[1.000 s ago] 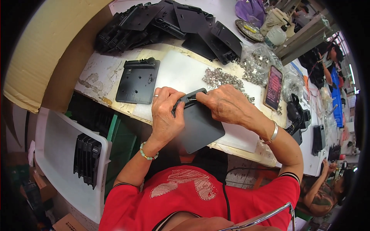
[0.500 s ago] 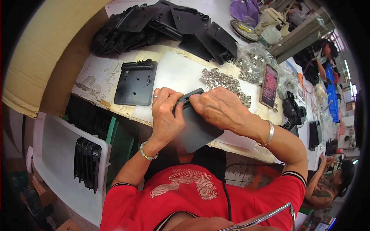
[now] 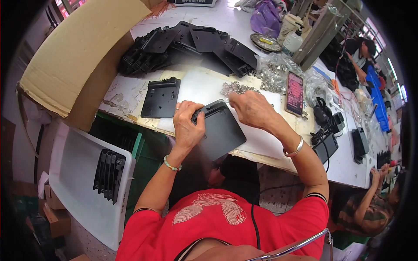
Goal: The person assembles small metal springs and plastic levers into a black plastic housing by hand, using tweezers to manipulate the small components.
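My left hand (image 3: 188,127) grips a black plastic panel (image 3: 224,132) by its upper left edge, thumb on top, with the panel tilted over the table's front edge. Just to the right, my right hand (image 3: 254,109) has lifted off the panel. Its fingers are curled and pressed together beside a heap of small metal clips (image 3: 237,88); whatever is in them, if anything, is hidden. A second black panel (image 3: 161,99) lies to the left, its ribbed bar at the far edge. A white foam sheet (image 3: 196,85) lies under the clips.
Many black panels (image 3: 202,40) are piled at the back. A phone (image 3: 294,93) and a plastic bag of clips (image 3: 278,65) lie to the right. A cardboard box (image 3: 80,56) stands at left above a white bin (image 3: 78,169) holding black parts. Co-workers sit further right.
My right hand has come away from the panel's top edge, toward the clip heap. The panel has turned flatter, still in my left hand. The whole view has shifted slightly.
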Tool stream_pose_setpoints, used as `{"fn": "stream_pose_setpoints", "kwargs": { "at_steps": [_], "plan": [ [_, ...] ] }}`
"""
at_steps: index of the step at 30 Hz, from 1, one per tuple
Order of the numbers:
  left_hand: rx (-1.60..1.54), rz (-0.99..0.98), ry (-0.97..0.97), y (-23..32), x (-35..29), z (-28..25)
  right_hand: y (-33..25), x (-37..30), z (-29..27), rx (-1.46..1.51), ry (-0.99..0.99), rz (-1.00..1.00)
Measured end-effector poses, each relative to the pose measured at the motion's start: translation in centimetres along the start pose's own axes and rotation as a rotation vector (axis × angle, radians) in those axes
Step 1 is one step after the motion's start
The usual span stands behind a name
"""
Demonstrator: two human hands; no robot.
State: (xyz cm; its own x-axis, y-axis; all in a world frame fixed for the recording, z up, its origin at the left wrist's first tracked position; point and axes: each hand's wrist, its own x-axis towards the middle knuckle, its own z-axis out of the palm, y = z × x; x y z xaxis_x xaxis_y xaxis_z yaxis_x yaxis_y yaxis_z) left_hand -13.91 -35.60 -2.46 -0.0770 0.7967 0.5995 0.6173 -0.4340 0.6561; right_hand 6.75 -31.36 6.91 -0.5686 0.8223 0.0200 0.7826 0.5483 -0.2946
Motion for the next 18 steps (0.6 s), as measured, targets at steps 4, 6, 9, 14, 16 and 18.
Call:
{"fn": "stream_pose_setpoints", "kwargs": {
  "at_steps": [4,6,9,14,16,18],
  "plan": [
    [0.025,0.036,0.005,0.6,0.2,0.0,2.6,-0.8,1.3,0.049,0.134,0.078],
    [0.046,0.028,-0.004,0.4,0.2,0.1,3.1,-1.0,1.7,0.077,0.152,0.102],
    [0.056,0.015,0.004,0.4,0.1,0.1,3.3,-1.2,2.0,0.088,0.161,0.141],
    [0.048,0.008,0.011,0.6,0.0,0.1,4.3,-1.1,3.0,0.161,0.429,0.133],
    [0.048,0.006,0.016,0.5,0.0,0.3,4.7,-1.1,3.5,0.197,0.439,0.112],
    [0.05,-0.016,0.009,1.0,-0.1,0.1,4.9,-1.2,3.8,0.23,0.435,0.077]
  ]
}}
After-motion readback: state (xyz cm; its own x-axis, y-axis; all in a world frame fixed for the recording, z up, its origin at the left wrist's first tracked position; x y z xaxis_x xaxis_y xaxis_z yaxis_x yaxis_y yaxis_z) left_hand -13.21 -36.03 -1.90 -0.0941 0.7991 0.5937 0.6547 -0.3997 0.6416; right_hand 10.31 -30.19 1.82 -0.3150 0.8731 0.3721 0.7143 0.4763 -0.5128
